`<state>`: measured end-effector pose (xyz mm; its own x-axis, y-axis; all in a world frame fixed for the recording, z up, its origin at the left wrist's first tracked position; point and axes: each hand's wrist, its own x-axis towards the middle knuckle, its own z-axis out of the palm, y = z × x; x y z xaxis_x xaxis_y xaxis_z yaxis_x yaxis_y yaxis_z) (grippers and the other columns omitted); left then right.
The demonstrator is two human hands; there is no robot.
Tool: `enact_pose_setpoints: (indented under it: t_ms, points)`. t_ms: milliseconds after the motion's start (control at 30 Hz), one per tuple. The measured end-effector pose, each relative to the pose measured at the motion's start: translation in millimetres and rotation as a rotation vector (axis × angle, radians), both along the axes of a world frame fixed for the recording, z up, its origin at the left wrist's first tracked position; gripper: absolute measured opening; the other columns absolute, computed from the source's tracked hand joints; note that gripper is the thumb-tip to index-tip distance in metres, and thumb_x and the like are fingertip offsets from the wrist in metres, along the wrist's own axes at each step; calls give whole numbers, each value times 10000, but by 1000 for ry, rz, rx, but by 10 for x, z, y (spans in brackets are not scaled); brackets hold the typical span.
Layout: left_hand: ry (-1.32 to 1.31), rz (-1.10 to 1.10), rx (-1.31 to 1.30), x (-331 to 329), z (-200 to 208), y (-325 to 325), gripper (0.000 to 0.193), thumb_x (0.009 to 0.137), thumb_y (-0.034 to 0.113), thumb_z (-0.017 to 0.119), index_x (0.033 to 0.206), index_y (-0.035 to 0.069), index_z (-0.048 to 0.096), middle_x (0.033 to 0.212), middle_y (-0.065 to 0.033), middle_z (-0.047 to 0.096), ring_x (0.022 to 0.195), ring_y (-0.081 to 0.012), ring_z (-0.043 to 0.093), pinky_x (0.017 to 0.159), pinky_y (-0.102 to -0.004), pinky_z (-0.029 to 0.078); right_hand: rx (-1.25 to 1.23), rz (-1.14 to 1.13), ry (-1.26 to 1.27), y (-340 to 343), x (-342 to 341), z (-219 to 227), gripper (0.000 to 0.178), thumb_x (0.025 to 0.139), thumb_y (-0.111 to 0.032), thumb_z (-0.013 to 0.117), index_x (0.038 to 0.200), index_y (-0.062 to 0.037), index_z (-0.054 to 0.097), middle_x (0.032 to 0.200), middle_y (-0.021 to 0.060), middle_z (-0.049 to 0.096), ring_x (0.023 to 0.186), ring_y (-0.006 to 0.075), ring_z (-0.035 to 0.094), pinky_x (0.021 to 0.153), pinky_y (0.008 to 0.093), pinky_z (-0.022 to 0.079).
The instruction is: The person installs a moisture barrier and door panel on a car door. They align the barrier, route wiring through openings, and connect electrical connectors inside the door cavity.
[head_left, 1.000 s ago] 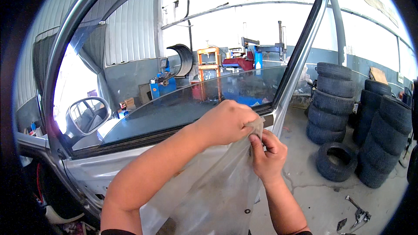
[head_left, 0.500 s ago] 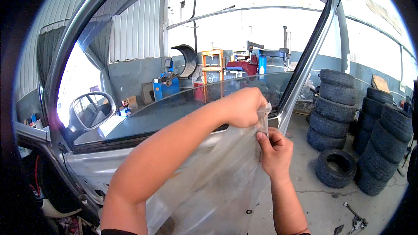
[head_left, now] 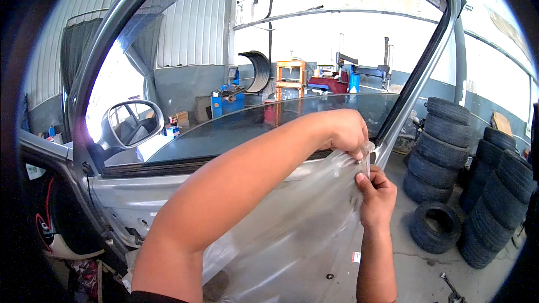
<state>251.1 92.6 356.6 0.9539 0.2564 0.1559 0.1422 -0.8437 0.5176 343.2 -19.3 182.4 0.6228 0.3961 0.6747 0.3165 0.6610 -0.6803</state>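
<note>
A translucent plastic sheet (head_left: 292,219) hangs over the inner side of a silver car door (head_left: 135,191). My left hand (head_left: 349,133) reaches across to the sheet's upper right corner, fingers pointing down and closed on it, just under the window sill. Right below, my right hand (head_left: 377,197) pinches the sheet's right edge between thumb and bent fingers. Partly lowered, the tinted window glass (head_left: 241,129) shows behind my left forearm. A small dark ring-like spot (head_left: 329,276) and a red-and-white label (head_left: 356,257) are visible low on the sheet's right side.
A side mirror (head_left: 133,123) sits at the door's front. Stacked tyres (head_left: 441,151) stand to the right, with one tyre (head_left: 435,226) lying on the floor beside them. Across the workshop are an orange press frame (head_left: 291,81) and blue machines (head_left: 227,102). A metal tool (head_left: 452,288) lies at lower right.
The whole scene has shifted slightly right in view. My left hand's fingers have turned downward onto the sheet's corner, while my right hand keeps its pinch. The red-and-white label has come into sight.
</note>
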Motion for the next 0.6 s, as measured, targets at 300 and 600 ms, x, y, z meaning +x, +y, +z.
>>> enact_pose_setpoints:
  t_ms: [300, 600]
  points:
    - [-340, -25, 400, 104, -518, -38, 136, 801, 72, 742, 920, 16, 776, 935, -196, 772, 903, -361, 753, 830, -435, 595, -115, -80, 50, -113, 297, -559, 107, 950, -77, 754, 922, 23, 732, 803, -42, 644, 735, 73, 516, 695, 259, 427]
    - [-465, -63, 650, -1327, -1121, -597, 318, 838, 186, 816, 1096, 36, 705, 1057, -141, 743, 971, -344, 733, 849, -429, 585, -315, -166, 208, -262, 674, -1429, 193, 978, -164, 759, 1014, 25, 750, 884, -25, 694, 814, 78, 574, 748, 257, 476]
